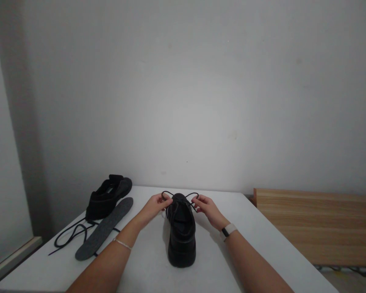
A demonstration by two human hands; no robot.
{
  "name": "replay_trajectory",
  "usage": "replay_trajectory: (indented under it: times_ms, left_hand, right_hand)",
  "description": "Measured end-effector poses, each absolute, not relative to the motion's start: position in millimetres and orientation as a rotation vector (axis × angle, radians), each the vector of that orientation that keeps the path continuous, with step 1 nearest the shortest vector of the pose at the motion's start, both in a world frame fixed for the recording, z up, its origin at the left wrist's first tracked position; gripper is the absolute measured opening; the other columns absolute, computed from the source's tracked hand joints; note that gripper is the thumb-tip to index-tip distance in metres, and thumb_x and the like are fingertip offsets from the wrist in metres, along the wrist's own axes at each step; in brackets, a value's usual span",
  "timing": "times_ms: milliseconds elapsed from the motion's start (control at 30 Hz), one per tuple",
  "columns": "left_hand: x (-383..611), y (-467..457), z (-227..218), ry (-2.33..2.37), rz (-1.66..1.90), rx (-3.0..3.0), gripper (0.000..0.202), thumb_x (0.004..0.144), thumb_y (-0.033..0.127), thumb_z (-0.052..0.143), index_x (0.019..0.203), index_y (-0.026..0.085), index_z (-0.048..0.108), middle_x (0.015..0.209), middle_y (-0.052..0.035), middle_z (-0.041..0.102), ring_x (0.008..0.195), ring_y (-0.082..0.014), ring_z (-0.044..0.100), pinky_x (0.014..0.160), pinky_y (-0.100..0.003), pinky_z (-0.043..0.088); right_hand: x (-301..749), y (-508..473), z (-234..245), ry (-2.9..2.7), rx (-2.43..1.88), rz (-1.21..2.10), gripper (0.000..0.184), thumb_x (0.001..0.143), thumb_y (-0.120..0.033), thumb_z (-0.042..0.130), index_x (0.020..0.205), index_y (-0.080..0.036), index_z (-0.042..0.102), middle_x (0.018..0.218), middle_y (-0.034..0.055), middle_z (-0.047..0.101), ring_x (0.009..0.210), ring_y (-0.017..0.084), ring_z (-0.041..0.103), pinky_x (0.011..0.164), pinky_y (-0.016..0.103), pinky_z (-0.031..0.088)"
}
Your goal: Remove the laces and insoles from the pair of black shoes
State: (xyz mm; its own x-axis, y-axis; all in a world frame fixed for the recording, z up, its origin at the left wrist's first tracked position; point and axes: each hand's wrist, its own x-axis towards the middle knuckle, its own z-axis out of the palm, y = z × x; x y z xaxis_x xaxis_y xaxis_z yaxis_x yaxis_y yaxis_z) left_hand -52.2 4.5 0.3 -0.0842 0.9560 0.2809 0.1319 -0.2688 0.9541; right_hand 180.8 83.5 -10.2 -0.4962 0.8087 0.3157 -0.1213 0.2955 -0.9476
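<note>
A black shoe point(182, 244) stands upright on the white table, its heel toward me and its toe toward the wall. On its left side, my left hand point(157, 204) pinches a loop of the black shoelace point(167, 191). Opposite it, my right hand point(208, 206) has thumb and fingers closed on the other lace loop, to the right of the shoe. Both loops spread outward from a crossing above the shoe's tongue. How tight the knot is, I cannot tell.
A second black shoe point(105, 199) sits at the table's back left. Near it lie a grey insole point(106, 228) and a loose black lace point(69, 236), partly under the insole. The white table point(213, 264) meets a grey wall; a wooden board point(317, 224) is at right.
</note>
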Motion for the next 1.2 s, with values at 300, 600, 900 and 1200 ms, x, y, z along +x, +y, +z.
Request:
replay_trajectory:
  times_ms: [300, 600, 900, 1200]
  left_hand:
    - [-59, 8, 1, 1.076, 1.667, 1.287, 0.037, 0.073, 0.050, 0.065, 0.070, 0.014, 0.060, 0.068, -0.0019, 0.061, 0.065, -0.0133, 0.057, 0.063, -0.024, 0.046]
    - [-54, -2, 14, 0.842, 1.746, 1.061, 0.038, 0.077, 0.053, 0.060, 0.077, 0.018, 0.048, 0.051, 0.0076, 0.047, 0.036, -0.0050, 0.039, 0.037, -0.016, 0.038]
    - [-53, -17, 25, 0.859, 1.558, 1.316, 0.065, 0.080, 0.069, 0.039, 0.045, 0.015, 0.049, 0.064, -0.0025, 0.048, 0.048, -0.0074, 0.037, 0.042, -0.022, 0.035]
    - [-51, 2, 4, 1.156, 1.542, 1.441, 0.044, 0.076, 0.053, 0.058, 0.054, 0.014, 0.061, 0.060, -0.0015, 0.052, 0.055, -0.0117, 0.047, 0.049, -0.023, 0.040]
  right_hand:
    - [182, 83, -6, -1.448, -0.549, 1.496, 0.031, 0.071, -0.047, 0.071, 0.074, -0.018, 0.061, 0.083, 0.0041, 0.065, 0.073, 0.015, 0.059, 0.067, 0.028, 0.043]
    - [190, 85, 7, -1.163, -0.406, 1.606, 0.028, 0.068, -0.041, 0.075, 0.074, -0.018, 0.059, 0.060, -0.0041, 0.053, 0.044, 0.006, 0.038, 0.045, 0.023, 0.032]
    - [198, 68, 18, -1.424, -0.443, 1.592, 0.042, 0.078, -0.059, 0.053, 0.061, -0.022, 0.049, 0.042, -0.0077, 0.032, 0.035, 0.006, 0.016, 0.037, 0.025, 0.014]
    - [181, 75, -3, -1.649, -0.575, 1.442, 0.032, 0.072, -0.047, 0.067, 0.083, -0.017, 0.063, 0.060, -0.0035, 0.055, 0.038, 0.004, 0.032, 0.037, 0.021, 0.021]
